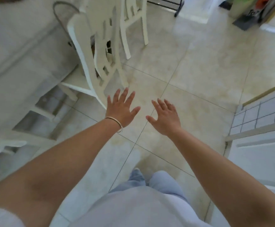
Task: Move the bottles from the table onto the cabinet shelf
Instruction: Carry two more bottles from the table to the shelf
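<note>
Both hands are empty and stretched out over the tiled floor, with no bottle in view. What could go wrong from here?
1. The white chair stands close beside the left hand; a step or swing that way could knock it.
2. The frame is blurred, which suggests the person is moving; the right hand could brush the tiled counter edge nearby.
3. No bottle is in view, so the next grasp cannot be checked.

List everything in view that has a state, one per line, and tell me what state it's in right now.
left hand: open, fingers spread, holding nothing, out over the floor
right hand: open, fingers spread, holding nothing
bracelet: worn on the left wrist
near chair: upright, beside the table
far chair: upright, on the floor
table: blurred, no bottles visible on the part in view
bottles: not in view
</note>
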